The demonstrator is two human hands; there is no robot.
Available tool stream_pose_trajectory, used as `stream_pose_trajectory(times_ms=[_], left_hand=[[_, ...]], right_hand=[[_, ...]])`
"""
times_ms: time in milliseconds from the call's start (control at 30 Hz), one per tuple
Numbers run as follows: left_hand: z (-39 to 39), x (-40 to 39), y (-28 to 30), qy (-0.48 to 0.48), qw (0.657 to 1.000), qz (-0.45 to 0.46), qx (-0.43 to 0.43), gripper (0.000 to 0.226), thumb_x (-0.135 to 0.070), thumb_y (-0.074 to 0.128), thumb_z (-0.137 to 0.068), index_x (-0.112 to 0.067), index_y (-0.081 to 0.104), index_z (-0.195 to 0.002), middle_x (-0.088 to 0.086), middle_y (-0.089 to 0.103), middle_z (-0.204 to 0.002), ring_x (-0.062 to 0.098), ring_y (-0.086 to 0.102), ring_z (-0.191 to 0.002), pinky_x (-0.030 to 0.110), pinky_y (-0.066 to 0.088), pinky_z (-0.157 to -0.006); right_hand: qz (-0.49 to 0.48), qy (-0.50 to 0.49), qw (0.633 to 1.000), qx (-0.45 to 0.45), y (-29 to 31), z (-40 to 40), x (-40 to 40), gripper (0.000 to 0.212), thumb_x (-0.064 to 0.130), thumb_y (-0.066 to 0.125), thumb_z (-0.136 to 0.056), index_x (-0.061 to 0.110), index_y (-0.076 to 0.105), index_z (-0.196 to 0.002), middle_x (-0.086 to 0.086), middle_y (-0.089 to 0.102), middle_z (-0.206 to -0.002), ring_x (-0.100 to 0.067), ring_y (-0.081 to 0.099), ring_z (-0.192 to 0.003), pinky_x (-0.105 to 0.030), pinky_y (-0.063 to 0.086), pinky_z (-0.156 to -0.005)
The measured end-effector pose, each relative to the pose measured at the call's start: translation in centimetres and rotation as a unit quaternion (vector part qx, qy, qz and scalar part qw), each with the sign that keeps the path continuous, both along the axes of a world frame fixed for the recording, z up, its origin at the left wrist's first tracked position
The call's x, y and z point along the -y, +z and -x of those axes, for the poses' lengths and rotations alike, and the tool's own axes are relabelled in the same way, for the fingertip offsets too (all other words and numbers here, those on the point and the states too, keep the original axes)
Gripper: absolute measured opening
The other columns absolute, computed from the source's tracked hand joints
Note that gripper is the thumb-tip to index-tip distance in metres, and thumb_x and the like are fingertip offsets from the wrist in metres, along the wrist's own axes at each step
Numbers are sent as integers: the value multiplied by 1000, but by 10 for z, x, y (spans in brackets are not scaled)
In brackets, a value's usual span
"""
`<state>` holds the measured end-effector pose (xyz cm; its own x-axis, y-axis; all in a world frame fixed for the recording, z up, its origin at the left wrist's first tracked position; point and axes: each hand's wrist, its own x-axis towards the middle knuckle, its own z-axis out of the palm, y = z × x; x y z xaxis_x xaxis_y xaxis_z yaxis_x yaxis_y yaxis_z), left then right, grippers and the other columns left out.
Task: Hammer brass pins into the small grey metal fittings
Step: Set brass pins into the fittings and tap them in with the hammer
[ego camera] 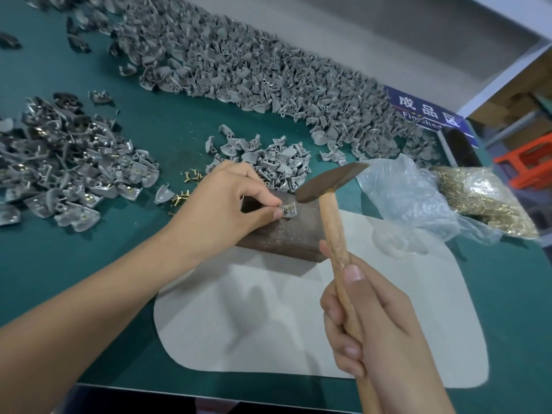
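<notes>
Hammering is the step in hand: 1 small grey fitting (289,210) is seated on the dark block (283,231), which rests on the desk (74,249) at the edge of a pale mat (268,324), and a brass pin appears to stand in it, though that is too small to be sure of. The fitting is pinched at its near edge by the left hand (222,204), thumb and forefinger closed together on it. The hammer (331,186) is gripped by the right hand (367,324), all fingers wrapped tight round the wooden handle, its head raised just beside the fitting. A short, square blow is called for next, well clear of the pinching fingertips.
</notes>
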<state>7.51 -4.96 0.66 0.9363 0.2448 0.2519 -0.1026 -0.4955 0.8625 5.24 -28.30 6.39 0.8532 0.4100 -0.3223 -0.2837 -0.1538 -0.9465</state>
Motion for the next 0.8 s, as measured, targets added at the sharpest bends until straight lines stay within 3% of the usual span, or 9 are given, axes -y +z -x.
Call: stream_pose_trajectory(times_ms=[300,400,567,800], left_hand=[[1,2,2,0,1000,10,-4,11,-34,85,-79,-41,76,-80,-8,65,-86,15,56,-98,33,44,-86],[1,2,2,-1,1000,4,-5,10,-35,84,-80,-41,77,-81,-6,65,-85,16,55,-97,34,44,-86],[1,1,1,-2,1000,6,-9,10,-36,84,-79,-43,76,-80,-10,64,-84,15,55,-97,31,43,-85],[0,0,2,-1,1000,-3,-11,9,-35,84,-80,-40,77,-81,-7,64,-85,15,54,-97,30,43,-85]], right_hand=[[1,0,1000,-2,-6,2,-2,24,48,61,-99,37,77,-111,-3,46,-67,-12,27,-43,-19,20,-44],[-3,-10,1000,15,-6,4,-1,34,48,52,-94,39,76,-117,-3,46,-67,-13,26,-43,-18,22,-44],[3,-6,1000,17,-8,6,-2,25,51,59,-100,35,77,-107,-2,46,-66,-12,27,-43,-18,20,-44],[17,-4,999,31,-13,3,-2,34,52,55,-97,31,75,-114,-3,44,-66,-13,28,-43,-19,21,-44]])
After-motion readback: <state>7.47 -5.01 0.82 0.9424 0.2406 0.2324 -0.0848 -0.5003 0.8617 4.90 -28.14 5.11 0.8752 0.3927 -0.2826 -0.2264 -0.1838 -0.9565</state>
